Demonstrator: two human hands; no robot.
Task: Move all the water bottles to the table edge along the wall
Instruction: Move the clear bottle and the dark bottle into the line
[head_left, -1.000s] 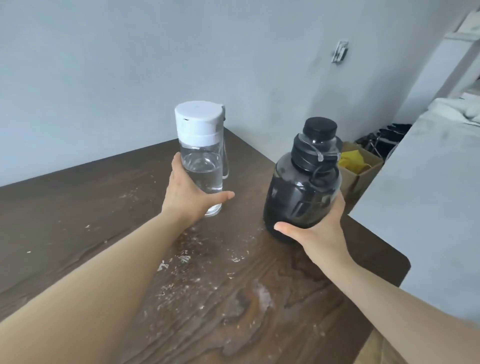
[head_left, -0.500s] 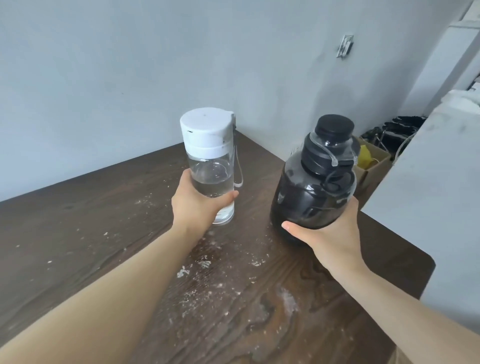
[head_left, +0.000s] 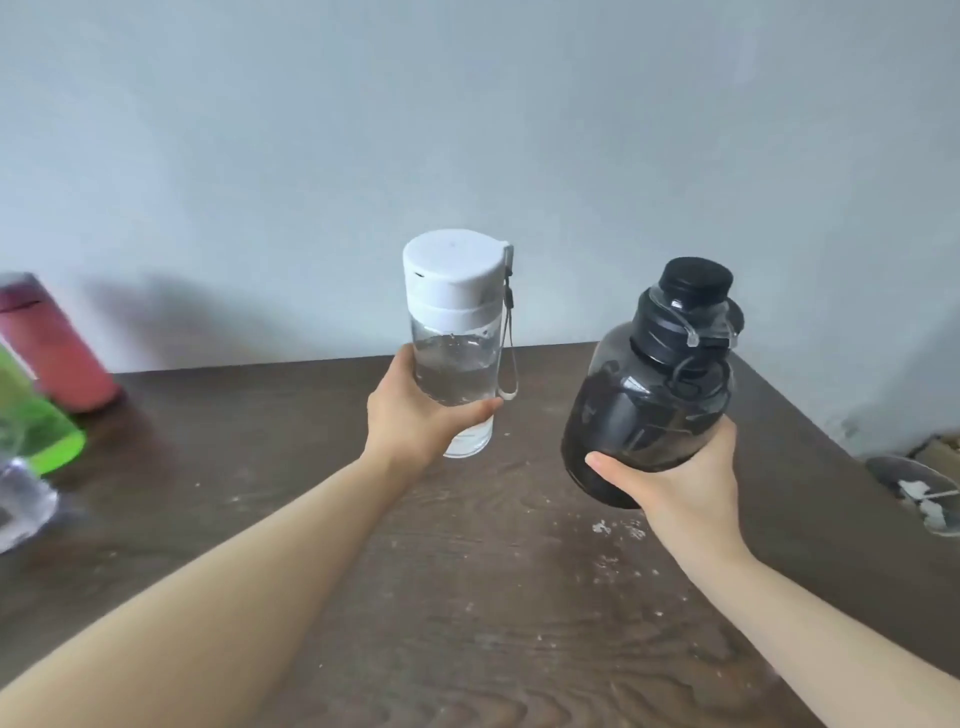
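Observation:
My left hand (head_left: 415, 415) grips a clear bottle (head_left: 457, 332) with a white lid and a grey strap, half full of water, held upright above the dark wooden table (head_left: 467, 597). My right hand (head_left: 680, 478) holds a round dark bottle (head_left: 649, 400) with a black cap from below, tilted slightly left and lifted off the table. At the far left, blurred, a red bottle (head_left: 52, 348) stands near the wall, a green bottle (head_left: 31, 415) in front of it, and a clear bottle (head_left: 18, 499) nearer me.
The grey wall (head_left: 467, 130) runs along the table's far edge. The table's right edge slants down at the right; beyond it on the floor lies a round grey object (head_left: 919, 493). White specks dot the tabletop.
Both bottles have been raised and carried toward the wall. The view has swung left, bringing the red, green and clear bottles into sight and losing the box and cabinet at the right.

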